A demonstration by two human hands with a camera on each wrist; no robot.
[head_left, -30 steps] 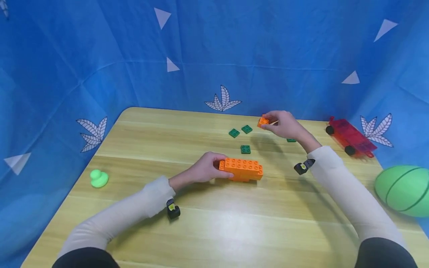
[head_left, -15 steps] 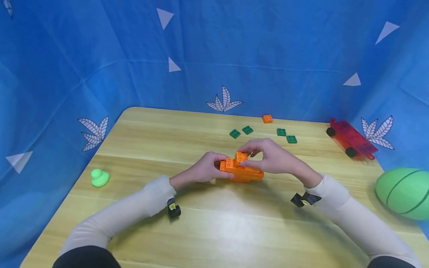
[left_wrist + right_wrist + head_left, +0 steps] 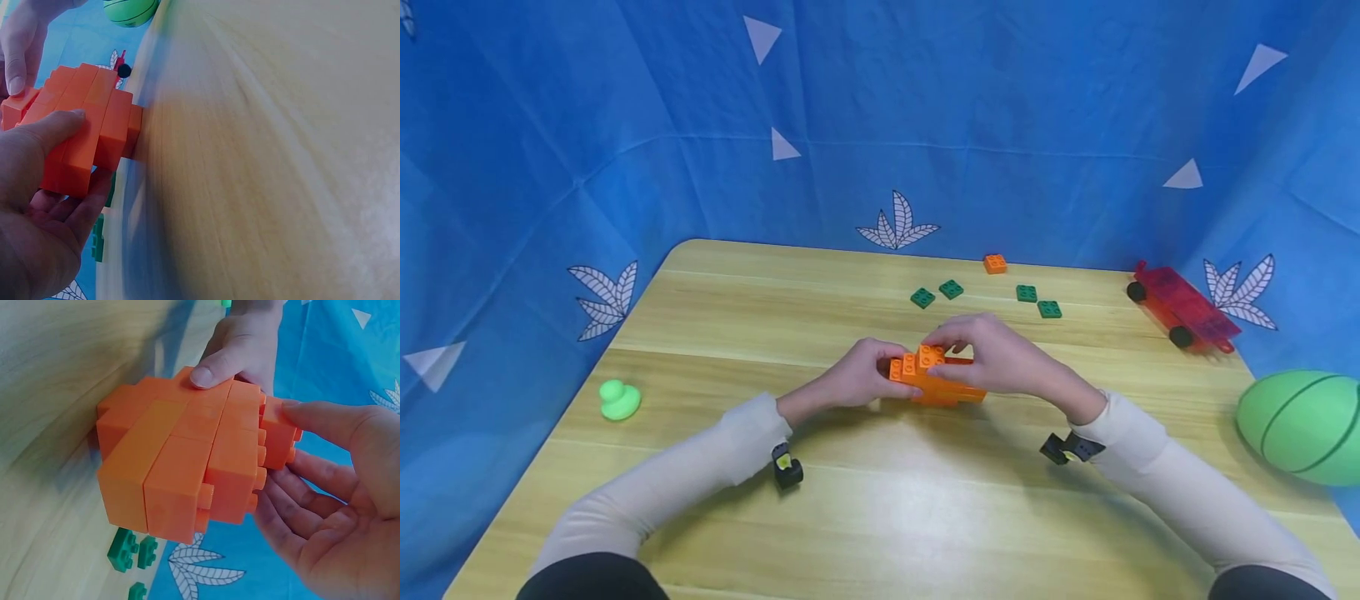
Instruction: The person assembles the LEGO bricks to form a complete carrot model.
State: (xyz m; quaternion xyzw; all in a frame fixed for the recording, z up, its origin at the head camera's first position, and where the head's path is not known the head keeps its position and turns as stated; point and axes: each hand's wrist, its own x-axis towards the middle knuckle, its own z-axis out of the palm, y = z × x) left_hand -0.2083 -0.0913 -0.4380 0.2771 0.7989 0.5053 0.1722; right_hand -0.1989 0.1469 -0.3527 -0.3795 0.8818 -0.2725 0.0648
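I have the left hand (image 3: 863, 375) curled round the orange stack (image 3: 951, 392) at its nine-o'clock end, the right hand (image 3: 996, 354) pinching a small brick (image 3: 927, 357) at its studded top.

The orange blocks (image 3: 178, 478) look like smooth plastic, the table (image 3: 820, 525) glossy wood, the backdrop (image 3: 880, 92) cloth.

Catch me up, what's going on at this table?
A person is building with bricks. The left hand grips an orange stack, while the right hand pinches a small orange brick on top of it. I can't tell if it's fully pressed on. Another orange brick and several green bricks lie farther back on the table.
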